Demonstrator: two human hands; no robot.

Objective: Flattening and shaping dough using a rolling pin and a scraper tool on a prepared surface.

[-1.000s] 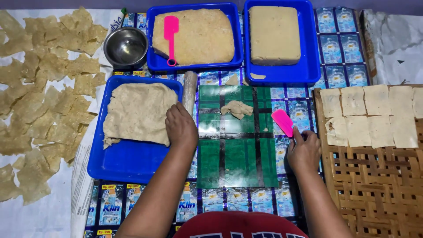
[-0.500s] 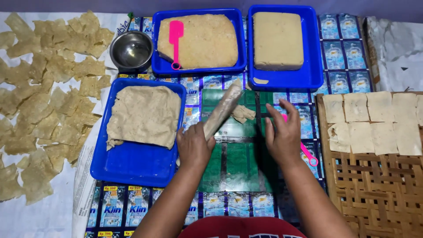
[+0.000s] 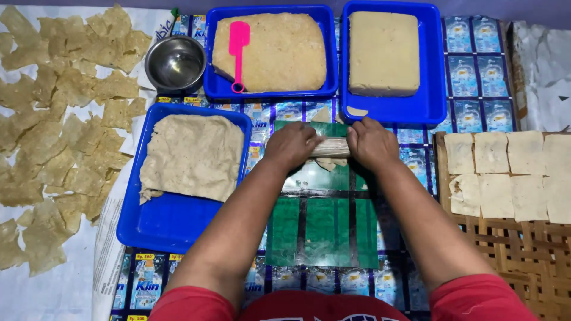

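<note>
- Both hands have moved up the green mat and now lie side by side on the roller.
- Left hand and right hand press palms down on its ends.
- Roller lies crosswise over dough, below the blue trays.

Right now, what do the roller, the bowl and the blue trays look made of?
Roller: likely wood; pale tan, matte, with lengthwise streaks, mostly hidden under the left hand and right hand.
Bowl: metal, probably steel; shiny, mirror-like inside.
Trays: probably plastic; uniform glossy blue with rounded moulded rims.
</note>
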